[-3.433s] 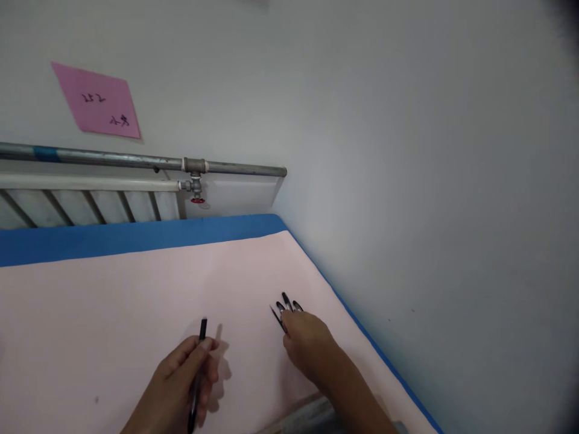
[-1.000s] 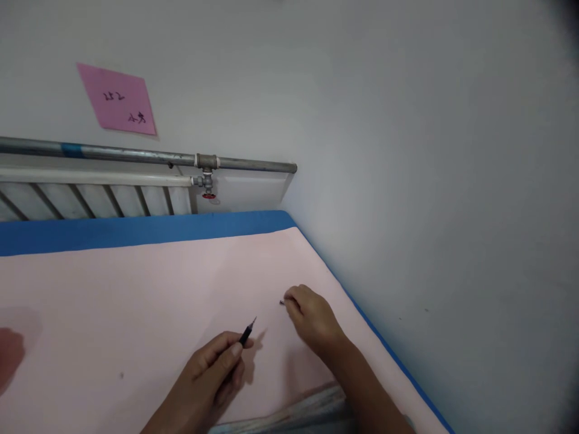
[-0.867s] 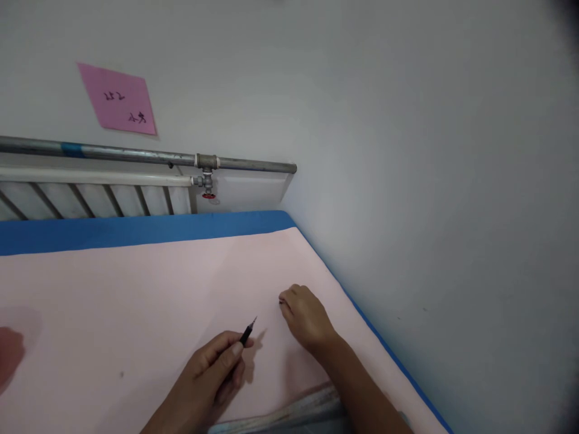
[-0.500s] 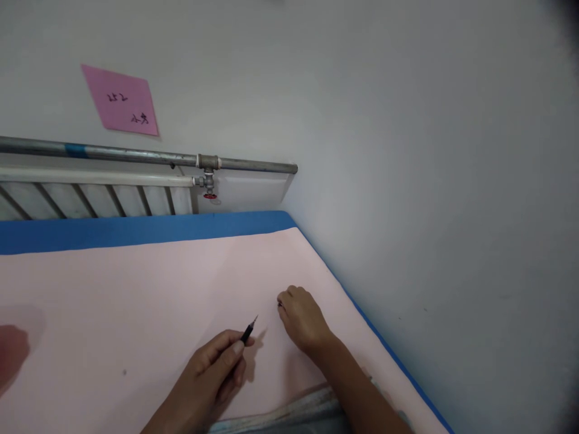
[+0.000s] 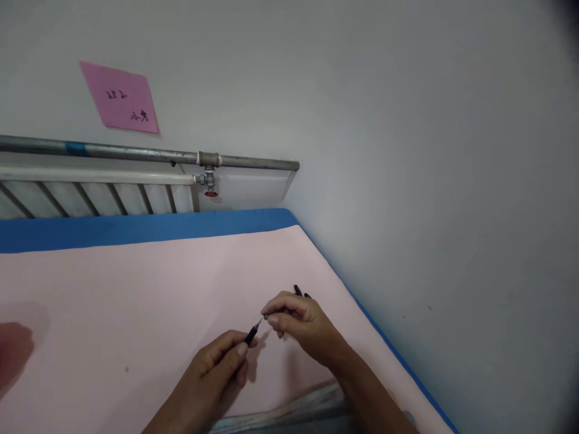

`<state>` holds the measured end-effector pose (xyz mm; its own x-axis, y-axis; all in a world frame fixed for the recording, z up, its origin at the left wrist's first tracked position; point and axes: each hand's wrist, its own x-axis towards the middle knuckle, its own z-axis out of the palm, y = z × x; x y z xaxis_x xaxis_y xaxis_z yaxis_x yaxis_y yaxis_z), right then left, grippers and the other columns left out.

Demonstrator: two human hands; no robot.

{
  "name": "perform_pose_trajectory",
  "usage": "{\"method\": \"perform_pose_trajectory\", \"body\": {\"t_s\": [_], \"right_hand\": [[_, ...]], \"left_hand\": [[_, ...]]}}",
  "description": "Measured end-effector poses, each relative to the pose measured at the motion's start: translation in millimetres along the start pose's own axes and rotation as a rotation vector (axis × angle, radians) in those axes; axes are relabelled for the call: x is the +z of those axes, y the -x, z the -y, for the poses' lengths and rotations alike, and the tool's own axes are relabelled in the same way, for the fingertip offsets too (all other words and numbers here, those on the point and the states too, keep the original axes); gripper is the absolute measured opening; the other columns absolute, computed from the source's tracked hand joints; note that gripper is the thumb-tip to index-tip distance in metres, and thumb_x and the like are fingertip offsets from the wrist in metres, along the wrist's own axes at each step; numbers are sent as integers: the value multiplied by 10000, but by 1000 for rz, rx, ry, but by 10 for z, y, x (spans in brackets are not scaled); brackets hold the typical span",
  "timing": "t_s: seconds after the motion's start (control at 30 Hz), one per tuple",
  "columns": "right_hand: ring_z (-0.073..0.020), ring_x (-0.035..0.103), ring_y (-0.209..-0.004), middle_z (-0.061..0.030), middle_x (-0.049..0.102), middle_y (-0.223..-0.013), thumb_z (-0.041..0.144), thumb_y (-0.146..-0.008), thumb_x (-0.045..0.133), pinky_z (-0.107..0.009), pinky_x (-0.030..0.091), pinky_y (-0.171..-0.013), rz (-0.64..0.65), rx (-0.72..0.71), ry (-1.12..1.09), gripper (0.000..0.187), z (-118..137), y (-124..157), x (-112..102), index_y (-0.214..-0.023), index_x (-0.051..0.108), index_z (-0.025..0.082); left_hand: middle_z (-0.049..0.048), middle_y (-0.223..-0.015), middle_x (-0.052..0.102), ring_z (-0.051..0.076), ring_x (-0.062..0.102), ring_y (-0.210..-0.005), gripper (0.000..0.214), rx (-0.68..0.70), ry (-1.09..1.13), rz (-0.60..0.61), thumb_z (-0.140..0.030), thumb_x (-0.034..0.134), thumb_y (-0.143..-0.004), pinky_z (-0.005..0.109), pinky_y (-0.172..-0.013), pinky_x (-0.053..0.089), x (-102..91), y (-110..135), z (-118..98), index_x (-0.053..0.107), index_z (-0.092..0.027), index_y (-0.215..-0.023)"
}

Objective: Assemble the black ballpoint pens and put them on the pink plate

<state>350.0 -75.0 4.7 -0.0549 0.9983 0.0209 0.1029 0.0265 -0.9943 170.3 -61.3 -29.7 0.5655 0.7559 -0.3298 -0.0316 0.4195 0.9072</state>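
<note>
My left hand (image 5: 216, 375) grips a black pen (image 5: 252, 332) low over the pink sheet (image 5: 136, 289), tip pointing up and to the right. My right hand (image 5: 296, 322) is closed in a pinch on a small pen cap (image 5: 265, 317), held right at the pen's tip. Just behind my right hand, the dark ends of more pen parts (image 5: 301, 292) lie on the sheet, mostly hidden by my fingers.
The pink sheet covers a blue table (image 5: 136, 228) in a wall corner. A grey pipe (image 5: 149, 155) with a red valve (image 5: 210, 193) and a radiator (image 5: 90, 199) run behind it. A pink note (image 5: 120, 96) hangs on the wall. A reddish blur (image 5: 13, 352) shows at the left edge.
My right hand has lifted from the pile of pen parts and moved left with a cap to the pen's tip. My left hand holds the pen almost still.
</note>
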Motion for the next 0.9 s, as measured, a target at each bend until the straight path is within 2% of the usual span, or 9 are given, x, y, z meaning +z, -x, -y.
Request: {"method": "perform_pose_trajectory", "body": {"t_s": [0.13, 0.27, 0.43, 0.53, 0.7, 0.9], "right_hand": [[-78, 495, -566, 2, 558, -766, 153, -721, 568, -208, 411, -519, -20, -9, -26, 130, 12, -5, 28, -795, 672, 181], [-88, 504, -591, -5, 558, -776, 151, -721, 571, -209, 416, -528, -61, -18, 39, 124, 6, -10, 18, -786, 671, 187], [-96, 511, -624, -9, 584, -780, 119, -707, 559, -203, 405, -536, -15, 15, 129, 142, 36, 10, 31, -752, 675, 187], [-84, 493, -570, 15, 572, -687, 119, -683, 579, -196, 390, -512, -26, 77, 47, 124, 31, 13, 64, -767, 649, 176], [-69, 451, -466, 40, 527, -541, 188, -660, 630, -193, 351, -455, 5, 163, -179, 95, -23, -8, 125, -742, 610, 145], [-69, 439, -454, 39, 512, -511, 222, -656, 648, -197, 330, -441, -2, 202, -214, 115, -55, -25, 143, -723, 607, 138]], "left_hand": [[-49, -502, 436, 68, 304, -443, 406, 21, -53, 20, -509, 536, -731, 199, -433, 181, -31, -20, 35, 604, -151, -910], [-36, -502, 453, 85, 346, -473, 385, 50, -83, -9, -500, 568, -703, 196, -451, 243, -29, -17, 22, 633, -163, -880], [-30, -495, 460, 91, 360, -474, 344, 46, -109, -3, -474, 582, -699, 194, -445, 254, -13, 16, -57, 647, -165, -834], [-25, -511, 474, 91, 367, -481, 328, 16, -130, 45, -463, 578, -709, 194, -452, 259, -30, 30, -98, 645, -161, -818], [-38, -530, 447, 83, 344, -492, 362, 12, -84, 102, -466, 530, -755, 201, -472, 244, -66, 13, -55, 615, -150, -910], [-45, -529, 447, 66, 329, -468, 311, 34, -40, 91, -427, 515, -789, 206, -463, 205, -89, -34, 67, 599, -145, -890]]}}
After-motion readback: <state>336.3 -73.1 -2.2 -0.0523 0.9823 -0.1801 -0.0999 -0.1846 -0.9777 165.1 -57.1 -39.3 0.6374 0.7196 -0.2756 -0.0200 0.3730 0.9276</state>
